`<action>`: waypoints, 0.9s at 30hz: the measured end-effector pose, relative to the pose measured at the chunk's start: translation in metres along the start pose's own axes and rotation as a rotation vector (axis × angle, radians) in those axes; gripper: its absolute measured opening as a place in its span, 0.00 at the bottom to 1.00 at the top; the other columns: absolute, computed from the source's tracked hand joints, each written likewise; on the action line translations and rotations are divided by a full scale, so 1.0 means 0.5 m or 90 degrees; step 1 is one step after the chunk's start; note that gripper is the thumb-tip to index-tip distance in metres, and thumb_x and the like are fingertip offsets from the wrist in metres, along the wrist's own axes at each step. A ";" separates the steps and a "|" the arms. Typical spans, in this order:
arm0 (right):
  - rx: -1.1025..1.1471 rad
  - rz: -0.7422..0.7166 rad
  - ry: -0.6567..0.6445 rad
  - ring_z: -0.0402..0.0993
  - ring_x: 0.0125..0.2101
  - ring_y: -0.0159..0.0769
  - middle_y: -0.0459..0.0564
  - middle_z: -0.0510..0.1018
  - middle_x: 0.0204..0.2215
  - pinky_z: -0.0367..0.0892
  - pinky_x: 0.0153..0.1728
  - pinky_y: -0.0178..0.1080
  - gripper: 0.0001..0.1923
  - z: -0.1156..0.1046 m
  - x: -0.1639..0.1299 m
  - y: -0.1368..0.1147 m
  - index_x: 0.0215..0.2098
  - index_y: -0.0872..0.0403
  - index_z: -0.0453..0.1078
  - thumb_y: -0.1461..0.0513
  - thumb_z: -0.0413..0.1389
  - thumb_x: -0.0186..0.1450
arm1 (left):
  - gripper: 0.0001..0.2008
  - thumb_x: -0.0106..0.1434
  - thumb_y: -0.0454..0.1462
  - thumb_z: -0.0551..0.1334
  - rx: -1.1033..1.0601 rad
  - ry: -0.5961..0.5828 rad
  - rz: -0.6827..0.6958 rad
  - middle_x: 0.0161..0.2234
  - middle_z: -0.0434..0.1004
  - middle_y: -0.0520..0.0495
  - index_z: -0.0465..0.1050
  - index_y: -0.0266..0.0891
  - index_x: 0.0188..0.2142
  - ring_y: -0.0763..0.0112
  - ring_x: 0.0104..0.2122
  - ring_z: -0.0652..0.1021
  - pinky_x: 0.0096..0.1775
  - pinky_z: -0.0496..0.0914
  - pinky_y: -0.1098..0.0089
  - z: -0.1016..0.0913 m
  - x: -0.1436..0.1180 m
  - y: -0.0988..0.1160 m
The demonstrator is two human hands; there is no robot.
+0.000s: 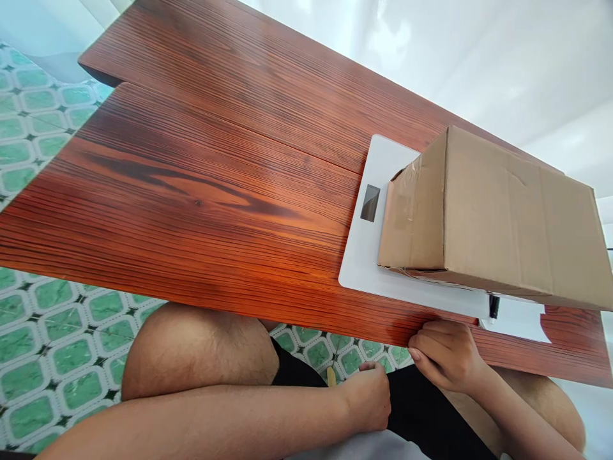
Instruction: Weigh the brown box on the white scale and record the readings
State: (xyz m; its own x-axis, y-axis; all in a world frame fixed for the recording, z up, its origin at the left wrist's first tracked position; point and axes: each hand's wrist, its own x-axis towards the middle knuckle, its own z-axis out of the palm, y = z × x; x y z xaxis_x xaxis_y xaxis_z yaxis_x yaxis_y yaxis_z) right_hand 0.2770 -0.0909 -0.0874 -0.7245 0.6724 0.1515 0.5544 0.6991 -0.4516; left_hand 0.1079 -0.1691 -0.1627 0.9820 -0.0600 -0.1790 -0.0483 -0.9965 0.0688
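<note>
A large brown cardboard box (507, 217) lies on a white flat scale (366, 255) with a small dark display (370, 203). The box reaches past the scale on the right, and tape shows on its left end. My right hand (445, 354) rests at the table's front edge below the scale, fingers curled in, with no object visible in it. Over my lap is my left hand (368, 397), closed in a loose fist and apart from the table. Nothing shows in it, though its inner side is mostly hidden.
The reddish wooden table (215, 211) has a stepped left end. White paper (520, 319) and a small black piece (493, 306) lie partly under the box's right part. White cloth (479, 57) hangs behind. Below is a green tiled floor (71, 351); my knees are near the front edge.
</note>
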 end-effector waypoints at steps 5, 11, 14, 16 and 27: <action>0.003 -0.001 0.001 0.57 0.22 0.31 0.43 0.68 0.20 0.53 0.26 0.37 0.12 0.000 -0.001 0.000 0.29 0.53 0.65 0.67 0.49 0.71 | 0.16 0.68 0.38 0.56 -0.005 0.015 -0.006 0.18 0.67 0.49 0.78 0.44 0.26 0.64 0.22 0.74 0.24 0.66 0.65 0.001 0.001 0.003; -0.001 -0.003 0.000 0.57 0.22 0.31 0.43 0.68 0.20 0.53 0.26 0.37 0.13 -0.003 0.003 -0.001 0.29 0.53 0.65 0.67 0.48 0.71 | 0.13 0.67 0.40 0.60 -0.025 0.025 -0.010 0.18 0.68 0.50 0.79 0.49 0.26 0.62 0.23 0.75 0.23 0.67 0.64 0.005 0.007 0.011; -0.001 -0.003 0.000 0.57 0.22 0.31 0.43 0.68 0.20 0.52 0.26 0.38 0.13 -0.004 0.003 -0.001 0.29 0.53 0.65 0.67 0.48 0.71 | 0.13 0.64 0.40 0.62 -0.042 0.040 -0.019 0.17 0.67 0.50 0.78 0.47 0.24 0.61 0.22 0.75 0.23 0.66 0.63 0.012 0.011 0.014; 0.002 -0.003 -0.004 0.57 0.22 0.31 0.43 0.68 0.20 0.52 0.26 0.38 0.12 -0.003 0.003 -0.001 0.29 0.54 0.65 0.67 0.48 0.71 | 0.14 0.63 0.40 0.63 -0.047 0.057 -0.031 0.16 0.66 0.49 0.77 0.46 0.22 0.61 0.22 0.75 0.23 0.65 0.63 0.017 0.012 0.017; 0.009 -0.001 -0.003 0.57 0.23 0.32 0.43 0.68 0.20 0.53 0.26 0.37 0.11 -0.004 0.000 0.000 0.29 0.54 0.65 0.69 0.50 0.69 | 0.22 0.65 0.43 0.60 0.016 0.073 -0.054 0.14 0.60 0.50 0.67 0.41 0.14 0.64 0.20 0.71 0.24 0.64 0.64 0.019 0.007 0.024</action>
State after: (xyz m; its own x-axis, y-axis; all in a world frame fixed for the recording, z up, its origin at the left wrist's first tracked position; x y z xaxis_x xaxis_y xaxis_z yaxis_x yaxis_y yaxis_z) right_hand 0.2778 -0.0907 -0.0857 -0.7280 0.6694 0.1477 0.5466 0.6969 -0.4643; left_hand 0.1091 -0.1817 -0.1717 0.9971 0.0304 -0.0694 0.0328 -0.9989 0.0326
